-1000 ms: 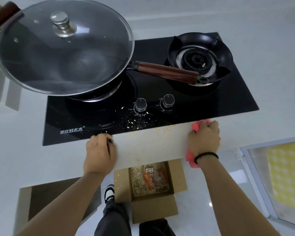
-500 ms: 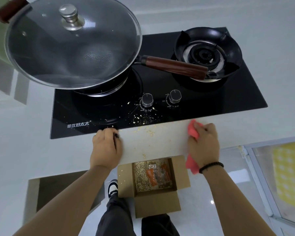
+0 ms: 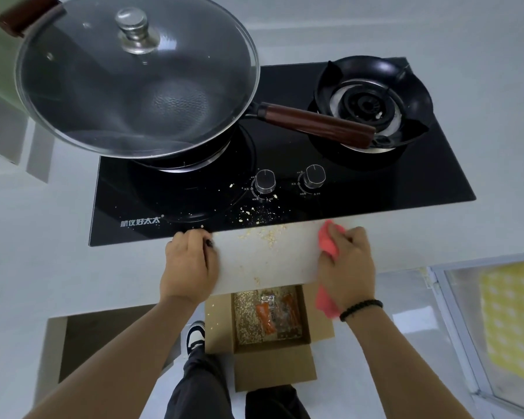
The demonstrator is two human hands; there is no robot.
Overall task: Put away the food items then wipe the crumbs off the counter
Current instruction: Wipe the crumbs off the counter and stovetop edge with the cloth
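Pale crumbs lie scattered on the white counter and on the front edge of the black hob. My right hand grips a pink cloth and presses it on the counter just right of the crumbs. Left of them, my left hand rests on the counter with its fingers curled; a small dark thing shows at its fingertips. Below the counter edge an open cardboard box stands on the floor, holding orange food packets and loose crumbs.
A lidded wok sits on the hob's left burner, its brown handle reaching over the right burner. Two knobs stand near the crumbs. My legs and a shoe are beside the box.
My right hand has slid the pink cloth leftward along the counter towards the crumbs. My left hand has stayed in place. The view has shifted slightly.
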